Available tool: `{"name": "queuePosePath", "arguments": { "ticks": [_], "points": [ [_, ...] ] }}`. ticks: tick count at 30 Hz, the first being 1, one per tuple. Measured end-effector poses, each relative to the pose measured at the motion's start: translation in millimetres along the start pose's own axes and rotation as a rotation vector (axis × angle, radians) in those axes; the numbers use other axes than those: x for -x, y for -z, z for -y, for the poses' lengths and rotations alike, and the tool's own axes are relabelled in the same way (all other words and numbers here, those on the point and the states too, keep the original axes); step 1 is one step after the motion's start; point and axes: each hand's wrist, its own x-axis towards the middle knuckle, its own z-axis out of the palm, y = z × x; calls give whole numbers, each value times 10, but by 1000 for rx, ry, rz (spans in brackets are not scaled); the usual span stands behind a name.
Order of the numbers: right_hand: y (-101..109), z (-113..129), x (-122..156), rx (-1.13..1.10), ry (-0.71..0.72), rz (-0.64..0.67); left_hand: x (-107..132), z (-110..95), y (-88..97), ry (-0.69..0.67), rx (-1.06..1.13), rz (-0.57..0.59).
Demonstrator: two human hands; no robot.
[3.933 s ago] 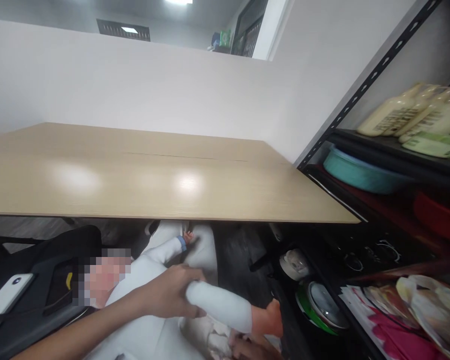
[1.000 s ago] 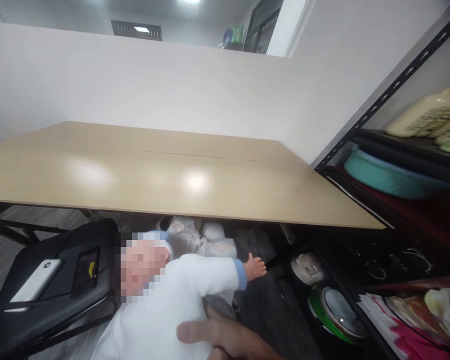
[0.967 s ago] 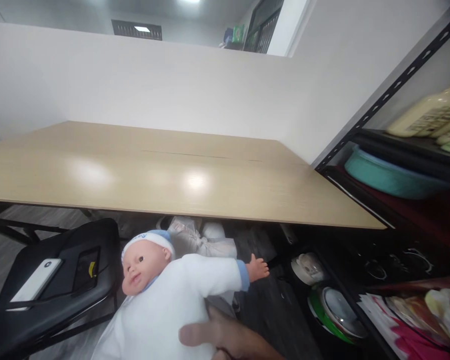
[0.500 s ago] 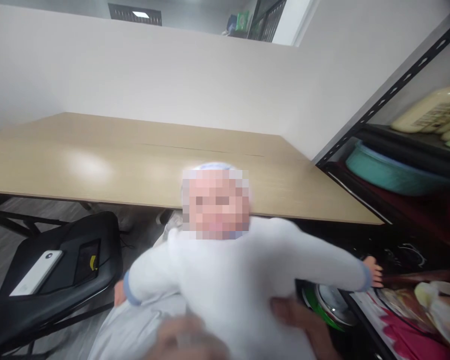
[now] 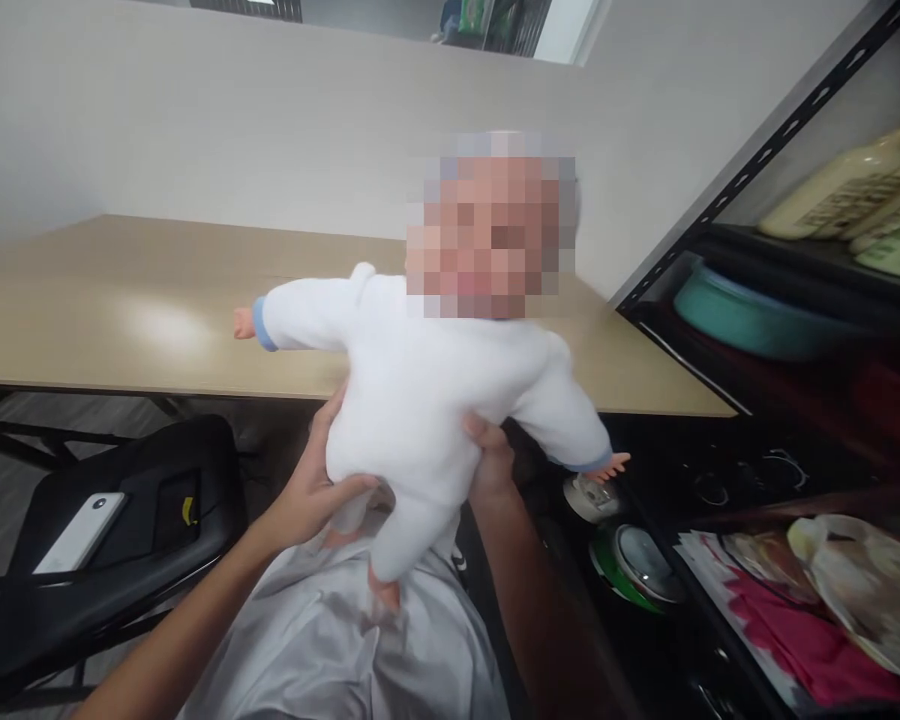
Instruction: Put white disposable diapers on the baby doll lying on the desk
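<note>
A baby doll (image 5: pixel 427 390) in a white suit with blue cuffs is upright in front of me, its arms spread and its head blurred out. My left hand (image 5: pixel 330 480) grips its side and hip, thumb across the front. On the other side, my right hand (image 5: pixel 491 455) is wrapped round the doll's waist, with the thumb in front. Most of my fingers are hidden behind the doll. Its bare feet hang just over or touch my grey trousers (image 5: pixel 322 640); which of the two I cannot tell.
A light wooden table (image 5: pixel 172 290) stands ahead against a white wall. To the left, a black chair (image 5: pixel 120 560) bears a white phone (image 5: pixel 82 532). At right, a dark shelf rack holds a teal basin (image 5: pixel 757 315), cream bottles (image 5: pixel 847 190) and a pink cloth (image 5: pixel 810 635).
The doll has risen from low near my lap to higher in front of me, and its body has tilted. Both hands have come up with it and show more clearly.
</note>
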Motion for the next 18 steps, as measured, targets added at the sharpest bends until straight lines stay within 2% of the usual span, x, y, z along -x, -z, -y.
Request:
{"name": "queuePosePath", "arguments": {
  "ticks": [6,10,14,18],
  "points": [
    [245,-418,117,80,-107,133,342,288,-104,87,9,-192],
    [398,-504,217,133,-112,91,424,337,-219,127,29,-230],
    [407,-332,185,74,-57,-7,243,279,-281,80,49,-219],
    [361,-43,13,79,7,-44,-141,110,-196,15,-21,-156]
  ]
}}
